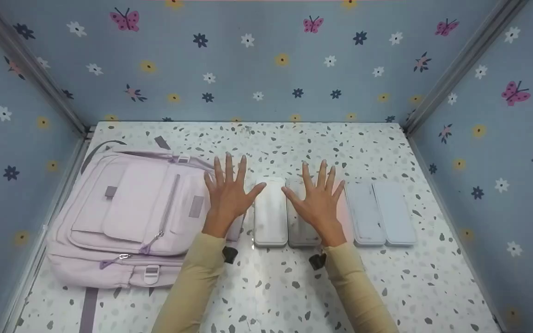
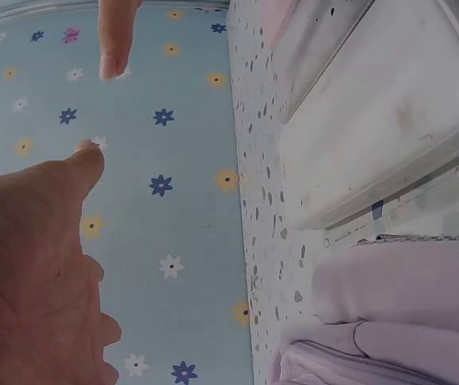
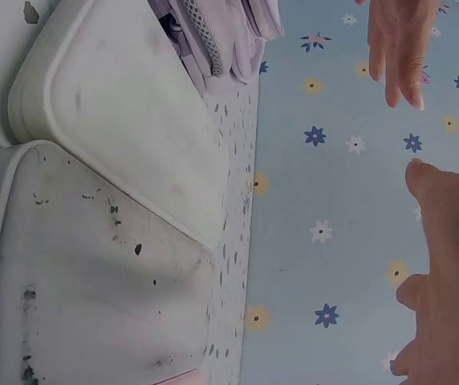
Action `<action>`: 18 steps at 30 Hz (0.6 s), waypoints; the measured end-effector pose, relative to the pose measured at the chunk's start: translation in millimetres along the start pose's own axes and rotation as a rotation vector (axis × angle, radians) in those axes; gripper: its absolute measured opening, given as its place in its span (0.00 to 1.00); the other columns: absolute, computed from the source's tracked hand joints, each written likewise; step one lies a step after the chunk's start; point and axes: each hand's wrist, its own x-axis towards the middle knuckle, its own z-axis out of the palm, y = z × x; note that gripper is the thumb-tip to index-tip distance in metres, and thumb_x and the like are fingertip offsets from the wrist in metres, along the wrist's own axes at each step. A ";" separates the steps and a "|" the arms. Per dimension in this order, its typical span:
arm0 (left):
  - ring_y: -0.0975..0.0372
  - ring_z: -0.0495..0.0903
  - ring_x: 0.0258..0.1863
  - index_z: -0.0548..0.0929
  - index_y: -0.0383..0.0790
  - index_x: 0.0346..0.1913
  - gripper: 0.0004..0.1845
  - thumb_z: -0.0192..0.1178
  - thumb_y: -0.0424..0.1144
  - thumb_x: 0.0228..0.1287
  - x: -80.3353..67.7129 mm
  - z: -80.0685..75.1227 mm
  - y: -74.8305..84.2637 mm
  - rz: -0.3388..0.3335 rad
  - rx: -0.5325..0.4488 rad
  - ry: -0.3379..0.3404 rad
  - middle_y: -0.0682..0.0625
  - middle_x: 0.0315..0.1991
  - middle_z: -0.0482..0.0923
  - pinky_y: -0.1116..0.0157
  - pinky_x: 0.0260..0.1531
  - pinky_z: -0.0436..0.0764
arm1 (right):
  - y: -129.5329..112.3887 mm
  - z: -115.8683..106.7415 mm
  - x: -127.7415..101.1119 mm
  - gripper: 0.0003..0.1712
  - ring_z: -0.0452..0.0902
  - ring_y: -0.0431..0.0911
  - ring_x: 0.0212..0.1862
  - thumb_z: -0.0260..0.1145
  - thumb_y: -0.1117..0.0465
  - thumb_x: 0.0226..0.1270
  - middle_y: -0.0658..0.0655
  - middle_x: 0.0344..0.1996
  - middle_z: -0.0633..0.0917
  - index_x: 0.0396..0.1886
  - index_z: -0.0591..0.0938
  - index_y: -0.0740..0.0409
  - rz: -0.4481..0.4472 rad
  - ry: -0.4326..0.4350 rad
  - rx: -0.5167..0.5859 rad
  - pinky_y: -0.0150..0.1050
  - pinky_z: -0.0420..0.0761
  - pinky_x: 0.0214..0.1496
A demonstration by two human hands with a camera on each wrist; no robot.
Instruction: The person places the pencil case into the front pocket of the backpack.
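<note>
My left hand (image 1: 229, 196) is spread flat with straight fingers above the right edge of a lilac backpack (image 1: 132, 208). My right hand (image 1: 318, 203) is spread the same way over a grey pencil case (image 1: 297, 231) and a pink case (image 1: 346, 222). A white case (image 1: 270, 217) lies between the hands. In the left wrist view my palm (image 2: 29, 273) stays apart from the white case (image 2: 390, 112) and the backpack (image 2: 406, 313). In the right wrist view my hand (image 3: 446, 273) is likewise off the white case (image 3: 125, 120) and the grey case (image 3: 93, 273). Neither hand holds anything.
A pale lilac-grey case (image 1: 365, 212) and a light blue case (image 1: 395, 212) continue the row to the right. Everything lies on a speckled terrazzo table (image 1: 294, 286), closed in on three sides by blue flowered walls (image 1: 266, 60). A backpack strap (image 1: 88, 310) hangs toward the front edge.
</note>
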 end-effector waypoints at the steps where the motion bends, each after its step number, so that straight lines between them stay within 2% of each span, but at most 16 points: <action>1: 0.41 0.31 0.74 0.45 0.51 0.76 0.45 0.43 0.70 0.64 0.1 -1.5 -1.5 -0.004 -0.004 -0.012 0.39 0.77 0.36 0.34 0.65 0.39 | 0.0 0.4 -0.4 0.51 0.27 0.62 0.76 0.47 0.22 0.59 0.61 0.76 0.36 0.76 0.46 0.38 -0.009 0.008 0.021 0.68 0.31 0.69; 3: 0.40 0.35 0.74 0.46 0.48 0.76 0.44 0.43 0.68 0.66 0.4 -4.8 -4.8 -0.019 -0.025 -0.047 0.36 0.76 0.41 0.36 0.66 0.42 | -0.3 1.2 -0.8 0.52 0.29 0.61 0.76 0.50 0.24 0.59 0.62 0.76 0.38 0.77 0.47 0.40 -0.024 0.021 0.058 0.67 0.32 0.70; 6: 0.39 0.49 0.72 0.50 0.41 0.75 0.43 0.45 0.64 0.68 0.6 -9.4 -12.0 -0.060 -0.082 -0.117 0.32 0.72 0.52 0.40 0.66 0.52 | -1.4 3.6 -1.1 0.54 0.34 0.62 0.76 0.53 0.26 0.59 0.64 0.76 0.43 0.77 0.48 0.46 -0.048 0.039 0.123 0.65 0.37 0.71; 10: 0.39 0.64 0.62 0.61 0.31 0.69 0.37 0.51 0.56 0.69 -0.1 -10.5 -24.9 -0.122 -0.107 -0.157 0.29 0.63 0.63 0.43 0.58 0.67 | -3.9 10.6 -2.9 0.53 0.45 0.60 0.75 0.59 0.33 0.61 0.66 0.74 0.51 0.76 0.51 0.55 -0.061 0.072 0.269 0.59 0.48 0.73; 13: 0.40 0.68 0.58 0.66 0.28 0.65 0.31 0.53 0.48 0.69 -2.9 -7.3 -35.2 -0.167 -0.071 -0.154 0.30 0.58 0.66 0.45 0.55 0.70 | -6.4 19.6 -7.0 0.50 0.53 0.59 0.73 0.63 0.39 0.61 0.66 0.72 0.57 0.74 0.55 0.59 -0.063 0.090 0.362 0.55 0.55 0.72; 18: 0.40 0.70 0.54 0.70 0.25 0.58 0.23 0.54 0.38 0.65 -12.5 -1.1 -48.2 -0.224 -0.038 -0.148 0.30 0.52 0.70 0.45 0.51 0.73 | -11.5 37.3 -15.9 0.49 0.58 0.59 0.70 0.65 0.41 0.60 0.67 0.69 0.63 0.73 0.58 0.62 -0.056 0.091 0.386 0.53 0.59 0.71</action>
